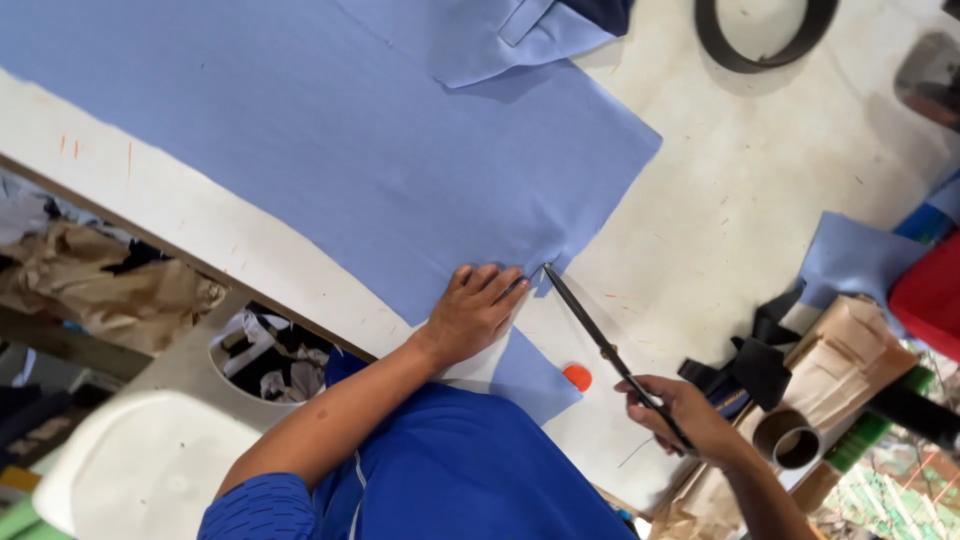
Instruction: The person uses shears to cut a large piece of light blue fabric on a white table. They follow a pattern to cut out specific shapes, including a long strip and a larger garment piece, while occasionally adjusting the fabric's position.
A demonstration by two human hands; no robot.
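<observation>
A large sheet of light blue fabric (330, 130) is spread flat over the pale worktop (760, 190), so that it can be cut without bunching. The left hand (475, 310) is laid palm down on the near edge of the cloth, fingers spread and nothing gripped; the sheet appears to be pinned there so that it stays taut beside the cut line. The right hand (680, 415) is closed around the handles of a pair of long dark scissors (600, 345), whose blades are angled up towards the fabric edge, the tips touching or just meeting it beside the left fingertips. How far the blades are parted cannot be told.

A small orange piece, probably tailor's chalk (577, 377), lies on the worktop just beside a cut-off blue scrap (535, 380), near both hands. A folded blue garment piece (520, 40) rests on the far part of the sheet. Well apart, at the far edge, a dark ring (765, 40) is seen. To the right, a smaller blue piece (860, 260), black strips (760, 365), stacked brown paper (850, 365) and a tape roll (790, 440) are gathered, kept clear of the cutting area. Below the worktop edge, a bin of scraps (265, 355) stands.
</observation>
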